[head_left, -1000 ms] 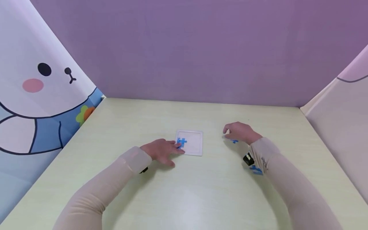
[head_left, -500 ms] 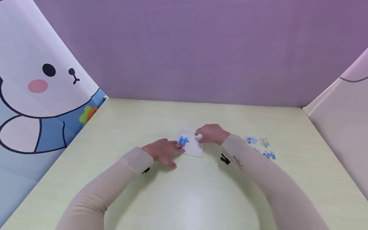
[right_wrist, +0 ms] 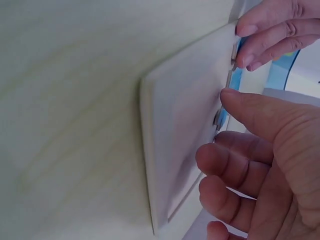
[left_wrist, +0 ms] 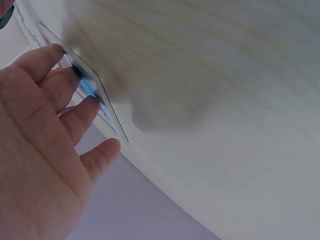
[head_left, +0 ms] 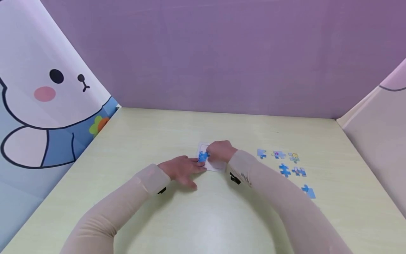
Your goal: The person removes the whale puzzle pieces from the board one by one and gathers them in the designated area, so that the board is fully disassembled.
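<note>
A small white square puzzle tray [head_left: 213, 168] lies on the table between the two hands, with a blue jigsaw piece [head_left: 202, 158] at its left side. My left hand [head_left: 181, 170] rests its spread fingers on the tray's left edge and the blue piece; in the left wrist view its fingertips [left_wrist: 92, 102] touch there and the thumb is apart. From the right, my right hand [head_left: 221, 151] reaches over the tray with curled fingers. In the right wrist view its thumb and index finger pinch at the blue piece's [right_wrist: 222, 117] edge; the hand partly hides the contact.
Several loose jigsaw pieces lie to the right, among them a blue one [head_left: 284, 170], a yellow-patterned one [head_left: 294, 157] and a light blue one [head_left: 308, 191]. A purple wall [head_left: 222, 63] stands behind the pale wooden table [head_left: 196, 218]; a printed cloth [head_left: 57, 106] borders the left.
My right hand has moved left from near the loose pieces onto the tray, baring those pieces. The tray tilted slightly in its turn on the table; my left hand has stayed on its edge.
</note>
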A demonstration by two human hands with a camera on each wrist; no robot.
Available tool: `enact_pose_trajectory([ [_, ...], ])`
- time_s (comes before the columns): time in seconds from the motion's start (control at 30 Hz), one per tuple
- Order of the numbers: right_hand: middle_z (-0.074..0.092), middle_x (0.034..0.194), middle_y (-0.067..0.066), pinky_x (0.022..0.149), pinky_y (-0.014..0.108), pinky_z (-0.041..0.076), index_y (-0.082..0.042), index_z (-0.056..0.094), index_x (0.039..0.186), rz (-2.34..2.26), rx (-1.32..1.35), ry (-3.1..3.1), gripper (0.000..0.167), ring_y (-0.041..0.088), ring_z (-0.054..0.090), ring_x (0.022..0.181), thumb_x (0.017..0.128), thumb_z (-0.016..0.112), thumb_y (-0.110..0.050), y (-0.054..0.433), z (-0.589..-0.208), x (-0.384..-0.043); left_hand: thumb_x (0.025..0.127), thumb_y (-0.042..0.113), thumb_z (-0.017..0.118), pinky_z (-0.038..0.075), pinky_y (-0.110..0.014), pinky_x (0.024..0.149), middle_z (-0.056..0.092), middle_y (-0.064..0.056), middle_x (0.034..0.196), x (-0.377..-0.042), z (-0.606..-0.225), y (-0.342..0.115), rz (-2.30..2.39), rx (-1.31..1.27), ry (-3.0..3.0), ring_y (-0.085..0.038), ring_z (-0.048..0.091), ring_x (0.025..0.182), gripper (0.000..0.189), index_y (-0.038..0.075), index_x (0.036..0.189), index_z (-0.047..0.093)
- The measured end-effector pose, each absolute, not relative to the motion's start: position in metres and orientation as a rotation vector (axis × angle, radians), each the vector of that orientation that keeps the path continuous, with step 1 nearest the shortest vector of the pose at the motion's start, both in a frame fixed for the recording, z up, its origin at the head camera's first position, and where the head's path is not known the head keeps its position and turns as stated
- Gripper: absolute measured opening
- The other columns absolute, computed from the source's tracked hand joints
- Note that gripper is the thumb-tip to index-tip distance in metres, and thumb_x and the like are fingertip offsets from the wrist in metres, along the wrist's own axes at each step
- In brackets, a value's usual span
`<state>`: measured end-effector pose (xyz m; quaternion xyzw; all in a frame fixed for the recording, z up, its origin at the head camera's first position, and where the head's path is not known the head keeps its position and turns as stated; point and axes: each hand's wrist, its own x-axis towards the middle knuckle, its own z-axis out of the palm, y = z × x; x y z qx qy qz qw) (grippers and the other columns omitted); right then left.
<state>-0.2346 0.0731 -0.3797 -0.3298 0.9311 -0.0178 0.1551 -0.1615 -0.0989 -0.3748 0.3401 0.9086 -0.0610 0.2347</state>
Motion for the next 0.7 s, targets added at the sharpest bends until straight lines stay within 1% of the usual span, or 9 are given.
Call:
enact_pose_trajectory([
  [0.1,0.062,0.080,-0.004,0.072,0.035,0.048,-0.016,0.066,0.088,-0.058,-0.940,2.670,0.005,0.013,0.055,0.074,0.087,0.067,-0.021,0.0720,-0.3813,-0.2357,0.087,0.047,0.061,0.024,-0.050,0.111,0.029,0.001,0.155,-0.1617,-0.3743,-0.0987,-0.165,0.937,2.497,-0.022,0.020,0.144,0.070,0.021,0.148,0.039],
  [0.2,0.063,0.080,-0.004,0.073,0.034,0.047,-0.016,0.068,0.090,-0.070,-0.935,2.676,0.005,0.014,0.055,0.074,0.087,0.068,-0.020,0.0712,-0.3825,-0.2366,0.087,0.046,0.061,0.024,-0.049,0.110,0.030,0.002,0.155,-0.1616,-0.3739,-0.0987,-0.161,0.934,2.501,-0.021,0.020,0.144,0.070,0.022,0.148,0.039],
  [0.27,0.066,0.086,-0.003,0.075,0.035,0.048,-0.016,0.070,0.097,-0.083,-0.926,2.676,0.010,0.015,0.057,0.078,0.087,0.067,-0.019,0.0708,-0.3833,-0.2365,0.087,0.046,0.062,0.024,-0.049,0.111,0.031,0.003,0.154,-0.1612,-0.3736,-0.0985,-0.150,0.925,2.502,-0.021,0.021,0.144,0.070,0.022,0.148,0.039],
  [0.33,0.069,0.097,-0.001,0.079,0.037,0.048,-0.016,0.071,0.106,-0.099,-0.911,2.672,0.019,0.016,0.060,0.085,0.088,0.067,-0.019,0.0703,-0.3836,-0.2359,0.087,0.046,0.062,0.024,-0.049,0.111,0.031,0.003,0.154,-0.1612,-0.3738,-0.0985,-0.151,0.916,2.499,-0.020,0.021,0.144,0.069,0.023,0.148,0.039],
  [0.47,0.067,0.118,0.003,0.086,0.042,0.047,-0.016,0.067,0.121,-0.127,-0.882,2.661,0.033,0.019,0.061,0.100,0.089,0.067,-0.021,0.0700,-0.3840,-0.2333,0.087,0.047,0.062,0.025,-0.049,0.110,0.032,0.004,0.154,-0.1608,-0.3747,-0.0982,-0.162,0.912,2.495,-0.020,0.021,0.144,0.069,0.024,0.148,0.039],
  [0.6,0.066,0.121,0.004,0.087,0.043,0.047,-0.014,0.066,0.122,-0.207,-0.847,2.667,0.033,0.021,0.060,0.105,0.089,0.066,-0.019,0.0708,-0.3827,-0.2310,0.087,0.046,0.062,0.026,-0.049,0.110,0.033,0.004,0.153,-0.1612,-0.3747,-0.0987,-0.160,0.923,2.500,-0.020,0.022,0.143,0.069,0.023,0.148,0.040],
  [0.7,0.065,0.121,0.006,0.085,0.044,0.048,-0.012,0.067,0.120,-0.289,-0.811,2.688,0.030,0.022,0.061,0.106,0.090,0.063,-0.017,0.0702,-0.3804,-0.2304,0.087,0.046,0.062,0.027,-0.050,0.109,0.033,0.004,0.153,-0.1625,-0.3744,-0.0992,-0.163,0.926,2.505,-0.020,0.023,0.143,0.068,0.023,0.147,0.041],
])
